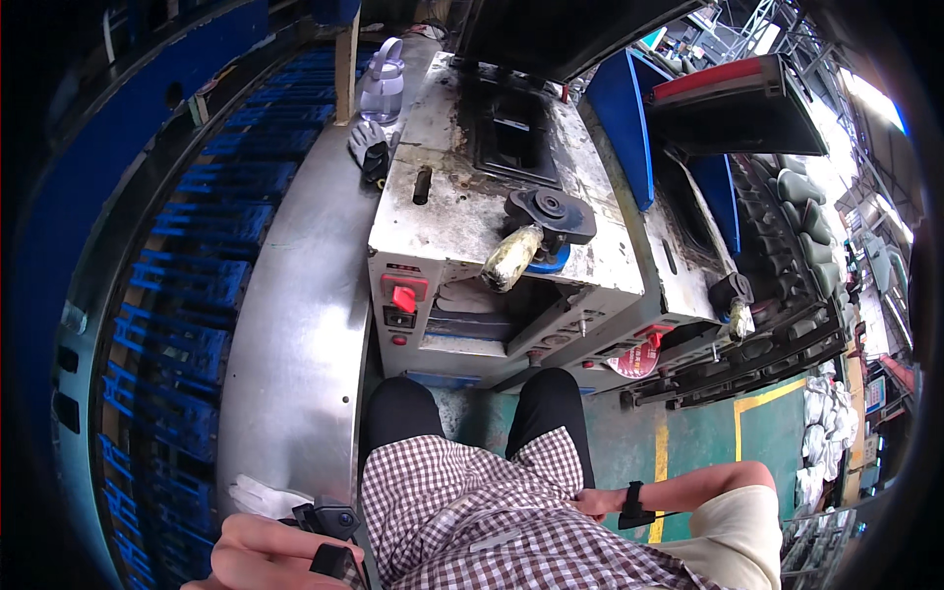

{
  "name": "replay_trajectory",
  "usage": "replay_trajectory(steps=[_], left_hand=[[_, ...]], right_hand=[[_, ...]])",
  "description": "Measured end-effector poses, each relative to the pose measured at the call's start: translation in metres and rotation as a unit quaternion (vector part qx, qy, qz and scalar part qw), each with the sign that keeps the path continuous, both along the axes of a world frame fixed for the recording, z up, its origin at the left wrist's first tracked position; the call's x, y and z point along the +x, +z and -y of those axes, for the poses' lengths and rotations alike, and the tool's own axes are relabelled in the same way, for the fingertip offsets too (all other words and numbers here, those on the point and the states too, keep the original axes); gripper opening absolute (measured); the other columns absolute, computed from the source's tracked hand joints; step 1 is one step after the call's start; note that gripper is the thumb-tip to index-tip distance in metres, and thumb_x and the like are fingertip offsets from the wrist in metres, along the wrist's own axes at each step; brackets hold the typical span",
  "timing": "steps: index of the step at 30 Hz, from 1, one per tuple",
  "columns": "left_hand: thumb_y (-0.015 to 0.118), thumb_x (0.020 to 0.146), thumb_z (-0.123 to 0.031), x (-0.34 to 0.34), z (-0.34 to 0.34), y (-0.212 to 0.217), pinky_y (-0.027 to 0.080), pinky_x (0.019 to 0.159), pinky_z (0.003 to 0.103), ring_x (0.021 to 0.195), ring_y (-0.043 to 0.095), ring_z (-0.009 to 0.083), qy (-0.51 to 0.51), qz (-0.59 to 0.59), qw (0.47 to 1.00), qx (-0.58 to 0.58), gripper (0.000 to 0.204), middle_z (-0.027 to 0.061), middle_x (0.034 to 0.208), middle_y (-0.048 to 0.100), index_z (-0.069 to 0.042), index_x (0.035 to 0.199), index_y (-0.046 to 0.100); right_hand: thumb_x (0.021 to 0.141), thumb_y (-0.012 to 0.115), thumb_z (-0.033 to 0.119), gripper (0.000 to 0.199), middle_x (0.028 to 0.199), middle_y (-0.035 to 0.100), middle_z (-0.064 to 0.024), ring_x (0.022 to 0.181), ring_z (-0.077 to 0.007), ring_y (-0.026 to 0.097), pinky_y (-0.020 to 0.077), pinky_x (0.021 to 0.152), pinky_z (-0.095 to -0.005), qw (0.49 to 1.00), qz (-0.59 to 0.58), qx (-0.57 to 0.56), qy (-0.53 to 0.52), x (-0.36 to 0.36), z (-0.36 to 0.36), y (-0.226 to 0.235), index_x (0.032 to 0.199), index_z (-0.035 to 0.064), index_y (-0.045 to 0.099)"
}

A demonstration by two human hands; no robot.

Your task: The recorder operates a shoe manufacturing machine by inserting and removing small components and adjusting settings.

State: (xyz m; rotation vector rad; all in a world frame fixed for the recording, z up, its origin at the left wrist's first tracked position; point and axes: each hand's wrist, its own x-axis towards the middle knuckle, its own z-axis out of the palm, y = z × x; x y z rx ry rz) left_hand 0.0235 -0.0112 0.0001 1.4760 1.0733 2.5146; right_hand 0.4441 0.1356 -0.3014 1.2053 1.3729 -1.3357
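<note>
At the lower left my left hand (270, 553) is closed, its fingers curled beside a small black camera (332, 519). What lies inside its grip is hidden. A white glove (264, 495) lies just beyond it on the metal ledge (295, 374). My right hand (594, 503), with a black band (637, 505) around the wrist, rests at the hip against the brown-and-white checked apron (433, 501). Its fingers are bent together and partly hidden. In front of my knees stands a worn machine (452, 197) with a tape-wrapped handle (512, 258) and a red switch (404, 299).
A clear bottle (383, 84) and a grey-and-black glove (370, 152) sit on the ledge's far end. Blue slotted racks (187, 285) run along the left. A second machine (678, 265) stands right, under a raised black lid (737, 108). White bundles (826, 423) lie beyond a yellow floor line.
</note>
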Motion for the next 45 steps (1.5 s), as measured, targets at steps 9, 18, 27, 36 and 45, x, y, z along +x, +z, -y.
replay_trajectory(steps=[9,18,27,36,45], left_hand=[[0.054,0.089,-0.015,0.012,-0.008,0.003,0.051,0.056,0.032,0.061,0.051,0.0261,0.126,0.039,0.991,0.003,0.011,0.0149,0.076,0.050,-0.014,0.090,0.043],[0.054,0.089,-0.016,0.007,-0.003,-0.005,0.050,0.055,0.031,0.056,0.048,0.0229,0.148,0.048,0.986,0.058,0.011,0.0148,0.075,0.050,-0.014,0.088,0.043],[0.053,0.090,-0.016,0.015,-0.004,-0.001,0.049,0.062,0.032,0.066,0.049,0.0218,0.158,0.083,0.981,0.076,0.012,0.0137,0.076,0.050,-0.011,0.087,0.042],[0.054,0.090,-0.017,0.010,-0.006,-0.001,0.049,0.058,0.034,0.064,0.050,0.0218,0.134,0.039,0.983,0.116,0.015,0.0119,0.077,0.050,-0.009,0.087,0.041],[0.056,0.087,-0.014,0.008,0.004,0.000,0.050,0.056,0.032,0.060,0.050,0.0237,0.035,0.024,0.999,0.016,0.016,0.0132,0.076,0.050,-0.013,0.085,0.040]], right_hand=[[0.092,0.040,0.058,0.067,0.052,0.052,-0.0062,0.043,-0.0149,0.052,0.0449,0.041,-0.0306,0.991,-0.105,0.071,-0.035,0.019,0.012,-0.017,0.070,-0.0017,0.057],[0.095,0.044,0.029,0.045,0.115,0.062,-0.0178,0.101,-0.0247,0.058,0.0430,0.087,-0.0366,1.000,-0.012,0.010,0.009,0.008,0.002,-0.007,0.120,-0.0073,0.055],[0.094,0.043,0.045,0.050,0.079,0.055,-0.0090,0.068,-0.0175,0.050,0.0397,0.059,-0.0327,0.995,-0.093,0.037,0.006,0.037,-0.002,-0.021,0.098,-0.0033,0.058],[0.093,0.045,0.038,0.050,0.107,0.059,-0.0170,0.095,-0.0241,0.055,0.0414,0.082,-0.0367,0.999,-0.033,0.010,0.025,0.006,-0.005,0.006,0.115,-0.0054,0.055],[0.095,0.040,0.049,0.056,0.054,0.050,-0.0044,0.044,-0.0136,0.051,0.0452,0.041,-0.0319,0.979,-0.181,0.087,-0.040,0.039,0.018,-0.037,0.071,0.0017,0.056]])
